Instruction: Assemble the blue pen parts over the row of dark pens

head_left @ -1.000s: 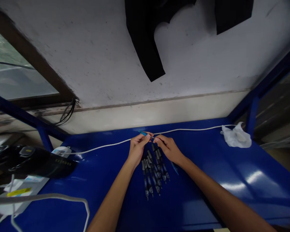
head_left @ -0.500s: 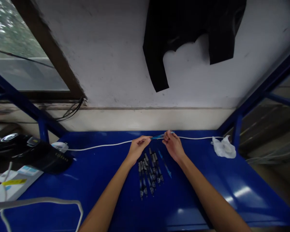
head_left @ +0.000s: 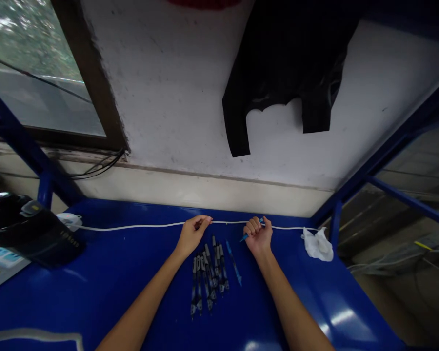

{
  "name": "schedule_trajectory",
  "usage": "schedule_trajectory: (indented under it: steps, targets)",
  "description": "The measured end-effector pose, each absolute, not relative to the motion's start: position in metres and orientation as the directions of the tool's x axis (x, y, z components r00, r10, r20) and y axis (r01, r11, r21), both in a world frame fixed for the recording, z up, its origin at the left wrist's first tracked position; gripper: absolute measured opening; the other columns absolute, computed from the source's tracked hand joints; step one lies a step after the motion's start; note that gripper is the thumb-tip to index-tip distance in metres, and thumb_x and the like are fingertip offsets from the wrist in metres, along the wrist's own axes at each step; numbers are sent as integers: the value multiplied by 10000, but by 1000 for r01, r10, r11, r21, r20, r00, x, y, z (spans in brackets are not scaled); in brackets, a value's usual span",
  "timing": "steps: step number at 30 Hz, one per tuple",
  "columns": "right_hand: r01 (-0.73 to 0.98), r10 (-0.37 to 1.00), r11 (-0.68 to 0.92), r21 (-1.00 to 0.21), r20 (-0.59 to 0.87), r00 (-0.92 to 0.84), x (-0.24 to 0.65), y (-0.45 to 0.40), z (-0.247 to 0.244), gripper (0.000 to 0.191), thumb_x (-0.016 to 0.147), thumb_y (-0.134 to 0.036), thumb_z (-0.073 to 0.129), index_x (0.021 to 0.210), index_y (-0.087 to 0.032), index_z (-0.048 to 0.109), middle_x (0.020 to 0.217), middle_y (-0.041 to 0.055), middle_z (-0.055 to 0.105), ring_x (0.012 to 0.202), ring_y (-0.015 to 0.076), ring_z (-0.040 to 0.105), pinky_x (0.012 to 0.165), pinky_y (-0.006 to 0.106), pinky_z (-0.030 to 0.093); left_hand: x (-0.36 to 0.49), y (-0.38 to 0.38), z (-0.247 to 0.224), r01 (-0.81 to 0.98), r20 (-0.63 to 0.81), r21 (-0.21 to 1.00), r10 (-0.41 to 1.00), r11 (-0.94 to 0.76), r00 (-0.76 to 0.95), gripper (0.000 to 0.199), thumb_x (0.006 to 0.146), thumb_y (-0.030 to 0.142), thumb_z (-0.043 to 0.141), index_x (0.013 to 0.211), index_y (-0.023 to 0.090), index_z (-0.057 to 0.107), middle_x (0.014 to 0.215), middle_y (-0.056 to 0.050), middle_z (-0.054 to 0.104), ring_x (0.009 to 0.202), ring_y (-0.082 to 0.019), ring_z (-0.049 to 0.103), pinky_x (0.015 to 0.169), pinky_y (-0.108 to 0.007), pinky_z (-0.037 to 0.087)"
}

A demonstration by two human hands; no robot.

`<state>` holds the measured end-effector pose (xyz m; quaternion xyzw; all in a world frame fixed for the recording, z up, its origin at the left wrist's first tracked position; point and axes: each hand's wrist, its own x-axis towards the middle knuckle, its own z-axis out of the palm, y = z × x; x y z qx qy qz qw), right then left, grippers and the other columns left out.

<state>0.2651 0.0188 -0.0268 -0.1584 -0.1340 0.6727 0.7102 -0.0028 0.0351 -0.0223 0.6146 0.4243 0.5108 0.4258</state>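
Observation:
My right hand (head_left: 258, 234) is closed around a blue pen (head_left: 245, 237), whose ends stick out on either side of the fist. Left of it, my left hand (head_left: 192, 233) has thumb and fingertips pressed together near the white cable; anything between them is too small to make out. Below and between the hands, several dark pens with grey parts (head_left: 206, 273) lie side by side on the blue table (head_left: 131, 282). A second blue pen (head_left: 234, 263) lies just to their right.
A white cable (head_left: 131, 226) crosses the table behind the pens. Crumpled white tissue (head_left: 317, 244) lies at the right. At the left are a black bottle (head_left: 36, 231) and a white box (head_left: 3, 265). Blue metal posts (head_left: 335, 224) stand at both sides; black material (head_left: 278, 63) hangs on the wall.
My hands have moved apart. The blue pen that was between both hands is now in my right fist only. The camera view has shifted and tilted.

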Motion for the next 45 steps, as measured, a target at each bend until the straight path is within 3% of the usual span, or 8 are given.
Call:
schedule_trajectory:
  steps: [7, 15, 23, 29, 33, 40, 43, 45]
  targets:
    - [-920, 997, 71, -386, -10, 81, 270, 20, -34, 552, 846, -371, 676, 707, -268, 151, 567, -116, 125, 513, 101, 63, 426, 234, 234, 1, 28, -26, 287, 312, 881, 917, -377, 248, 320, 1046, 511, 643, 1051, 255, 836, 1055, -50, 849, 972, -257, 758, 902, -377, 521]
    - [-920, 996, 82, -382, -10, 93, 269, 20, -34, 556, 838, -381, 684, 730, -272, 150, 572, -119, 144, 517, 99, 81, 437, 236, 242, 2, 21, -14, 332, 246, 878, 920, -344, 304, 469, 1068, 542, 604, 761, 219, 751, 758, -22, 780, 715, -202, 685, 712, -317, 423]
    - [-888, 993, 105, -447, -7, 120, 269, 20, -34, 582, 845, -407, 700, 714, -267, 151, 574, -119, 113, 517, 104, 56, 427, 239, 250, 3, 19, -19, 320, 161, 905, 924, -279, 348, 510, 1073, 602, 595, 784, 214, 758, 617, -3, 733, 598, -184, 630, 672, -314, 428]
    - [-816, 990, 111, -567, -12, 142, 262, 25, -30, 635, 939, -362, 712, 652, -257, 155, 522, -112, 169, 476, 99, 172, 504, 233, 393, 4, 21, -19, 291, 317, 866, 896, -407, 310, 422, 1076, 553, 613, 881, 224, 791, 860, -32, 798, 805, -217, 708, 742, -320, 447]
    - [-722, 986, 119, -681, -6, 169, 252, 33, -30, 473, 914, -478, 730, 658, -252, 402, 622, -67, 469, 601, 130, 501, 724, 312, 573, 4, 22, -17, 288, 295, 866, 882, -410, 367, 430, 1068, 572, 608, 894, 233, 808, 894, -44, 824, 833, -244, 733, 775, -339, 475]
    - [-363, 948, 224, -905, 115, 298, 230, -3, -24, 499, 927, -728, 733, 941, -230, 761, 644, -48, 561, 619, 163, 505, 632, 272, 479, 4, 18, -21, 294, 296, 854, 865, -430, 405, 512, 1066, 611, 578, 857, 202, 803, 765, -51, 787, 710, -230, 710, 714, -326, 484]
    - [-63, 936, 266, -962, 242, 254, 230, -48, -26, 371, 920, -569, 855, 1032, -217, 823, 945, 51, 748, 953, 230, 660, 928, 345, 542, 5, 19, -25, 266, 315, 855, 854, -444, 413, 532, 1075, 619, 555, 862, 194, 793, 731, -48, 769, 691, -227, 711, 703, -319, 492]
    - [435, 914, 316, -844, 393, 99, 231, -79, -30, 342, 1040, -538, 714, 1208, -257, 812, 1147, 82, 757, 1126, 273, 669, 1116, 455, 496, 7, 19, -26, 240, 339, 854, 844, -461, 416, 534, 1077, 615, 550, 848, 193, 784, 752, -50, 776, 705, -227, 715, 714, -320, 499]
